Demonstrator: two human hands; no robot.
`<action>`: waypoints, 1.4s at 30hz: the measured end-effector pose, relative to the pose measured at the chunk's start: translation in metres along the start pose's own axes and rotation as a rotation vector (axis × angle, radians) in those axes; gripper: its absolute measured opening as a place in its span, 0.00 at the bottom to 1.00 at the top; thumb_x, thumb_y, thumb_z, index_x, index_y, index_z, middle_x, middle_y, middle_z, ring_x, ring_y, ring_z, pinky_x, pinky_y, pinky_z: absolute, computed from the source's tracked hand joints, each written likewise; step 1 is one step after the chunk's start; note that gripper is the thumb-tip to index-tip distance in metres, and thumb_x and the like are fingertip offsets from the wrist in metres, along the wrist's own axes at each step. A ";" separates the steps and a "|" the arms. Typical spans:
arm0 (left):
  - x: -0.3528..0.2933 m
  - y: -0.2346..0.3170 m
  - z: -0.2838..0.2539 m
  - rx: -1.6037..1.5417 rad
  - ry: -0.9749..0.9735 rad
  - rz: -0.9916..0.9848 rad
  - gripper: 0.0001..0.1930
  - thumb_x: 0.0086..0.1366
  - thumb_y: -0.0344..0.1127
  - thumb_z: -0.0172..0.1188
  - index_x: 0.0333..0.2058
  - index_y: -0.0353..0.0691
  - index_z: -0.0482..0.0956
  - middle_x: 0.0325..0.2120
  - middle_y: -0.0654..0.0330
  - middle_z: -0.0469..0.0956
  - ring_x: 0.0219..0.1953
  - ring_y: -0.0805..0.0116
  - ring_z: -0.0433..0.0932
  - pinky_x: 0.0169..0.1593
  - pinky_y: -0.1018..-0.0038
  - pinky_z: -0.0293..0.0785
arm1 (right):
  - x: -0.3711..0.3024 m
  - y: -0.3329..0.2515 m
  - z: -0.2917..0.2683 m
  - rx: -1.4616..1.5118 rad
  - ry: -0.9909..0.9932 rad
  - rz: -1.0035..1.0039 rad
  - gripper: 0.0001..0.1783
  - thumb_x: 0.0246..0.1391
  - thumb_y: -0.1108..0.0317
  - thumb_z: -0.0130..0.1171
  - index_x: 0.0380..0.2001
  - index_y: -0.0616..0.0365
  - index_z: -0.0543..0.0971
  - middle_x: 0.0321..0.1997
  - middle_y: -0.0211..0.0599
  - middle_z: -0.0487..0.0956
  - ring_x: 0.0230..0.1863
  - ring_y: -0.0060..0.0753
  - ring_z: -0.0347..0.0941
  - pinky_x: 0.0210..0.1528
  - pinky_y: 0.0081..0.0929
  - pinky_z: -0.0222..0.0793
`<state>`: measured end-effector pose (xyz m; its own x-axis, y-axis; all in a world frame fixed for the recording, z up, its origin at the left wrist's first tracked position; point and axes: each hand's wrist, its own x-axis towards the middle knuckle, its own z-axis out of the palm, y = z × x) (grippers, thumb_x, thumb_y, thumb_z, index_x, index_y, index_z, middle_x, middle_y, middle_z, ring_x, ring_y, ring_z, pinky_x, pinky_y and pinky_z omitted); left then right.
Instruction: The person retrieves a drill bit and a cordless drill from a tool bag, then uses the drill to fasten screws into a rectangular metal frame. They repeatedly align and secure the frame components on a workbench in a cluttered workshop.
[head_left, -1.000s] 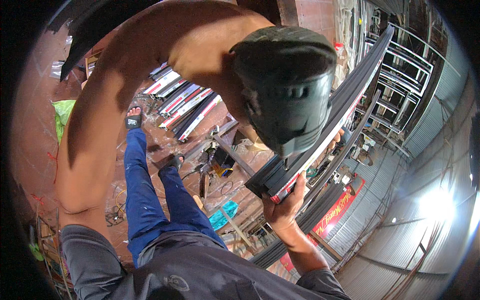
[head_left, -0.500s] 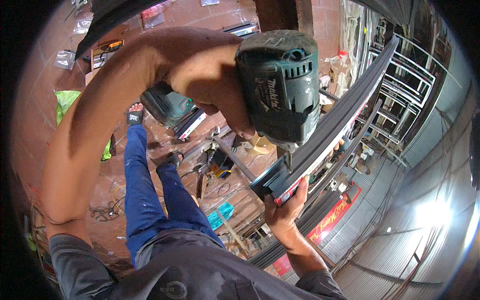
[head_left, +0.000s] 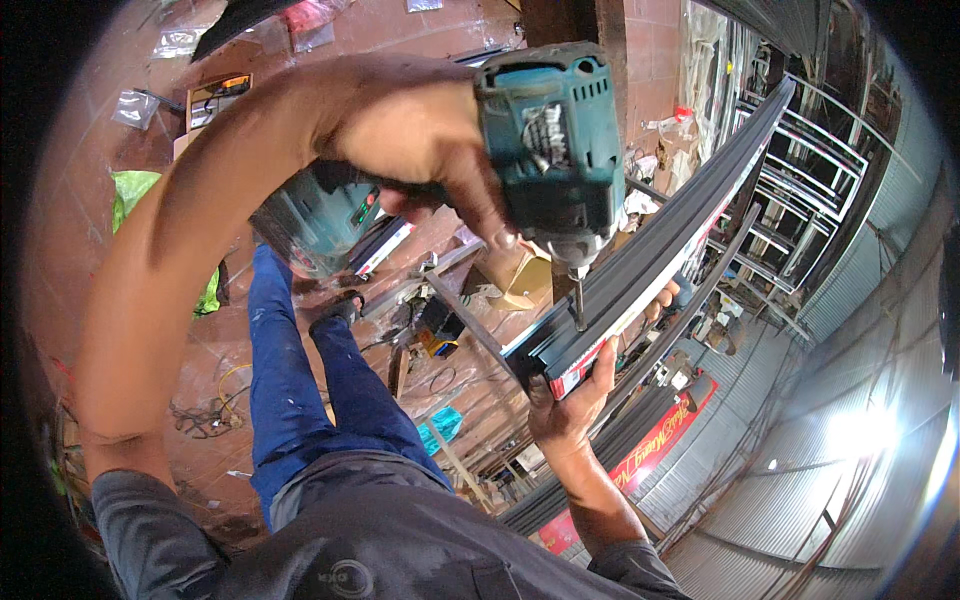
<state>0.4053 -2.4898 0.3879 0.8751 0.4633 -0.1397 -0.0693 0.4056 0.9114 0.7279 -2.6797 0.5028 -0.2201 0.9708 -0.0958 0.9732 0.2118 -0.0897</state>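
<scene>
1. Grips a teal-and-black drill (head_left: 550,150) in the left hand (head_left: 440,145), with fingers wrapped firmly around the handle and, at the handle's lower end, toward the left of view, a bulky battery (head_left: 320,222).
2. Points a slim bit (head_left: 579,300) down at a long dark bar (head_left: 680,212), with the tip appearing to meet the upper face close to the near end; impossible to tell whether sunk in.
3. Clasps that near end in the right hand (head_left: 568,402), closed around it from below, with one digit laid along the red-and-white side.
4. Slants away with the bar from the right hand toward the upper right of view.
5. Wears a dark grey shirt (head_left: 400,520), blue trousers (head_left: 290,370) and a dark sandal (head_left: 349,304), above a reddish tiled floor (head_left: 90,240).
6. Stands amid a cardboard box (head_left: 515,275), a turquoise bag (head_left: 440,427), tangled cables (head_left: 208,420) and a green cloth (head_left: 132,190).
7. Works beside white-edged frames (head_left: 815,178), a red banner (head_left: 660,442) and a corrugated wall (head_left: 745,530), under a glaring lamp (head_left: 865,428).
</scene>
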 end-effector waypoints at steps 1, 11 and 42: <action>0.000 0.006 0.000 0.046 -0.001 -0.036 0.15 0.58 0.42 0.74 0.39 0.38 0.85 0.22 0.65 0.81 0.15 0.79 0.71 0.18 0.80 0.66 | -0.002 0.002 0.000 -0.047 -0.004 -0.025 0.53 0.49 0.56 0.73 0.67 0.76 0.56 0.50 0.62 0.74 0.46 0.65 0.74 0.52 0.55 0.71; 0.007 -0.020 -0.004 -0.017 0.108 -0.177 0.15 0.57 0.46 0.73 0.32 0.40 0.87 0.14 0.64 0.75 0.14 0.78 0.71 0.19 0.78 0.65 | 0.000 -0.002 -0.004 -0.065 -0.030 0.041 0.56 0.52 0.47 0.72 0.68 0.75 0.56 0.63 0.71 0.69 0.61 0.71 0.68 0.65 0.53 0.63; -0.056 -0.196 0.166 0.541 1.362 0.206 0.22 0.54 0.44 0.76 0.44 0.41 0.84 0.41 0.57 0.86 0.46 0.55 0.83 0.54 0.59 0.75 | 0.072 -0.009 -0.021 0.124 0.055 -0.742 0.16 0.43 0.73 0.70 0.38 0.47 0.81 0.44 0.29 0.80 0.55 0.38 0.75 0.69 0.52 0.54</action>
<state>0.4492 -2.7262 0.2818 -0.2621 0.9642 0.0390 0.3172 0.0479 0.9472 0.7049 -2.6096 0.5172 -0.8083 0.5830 0.0826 0.5553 0.8014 -0.2223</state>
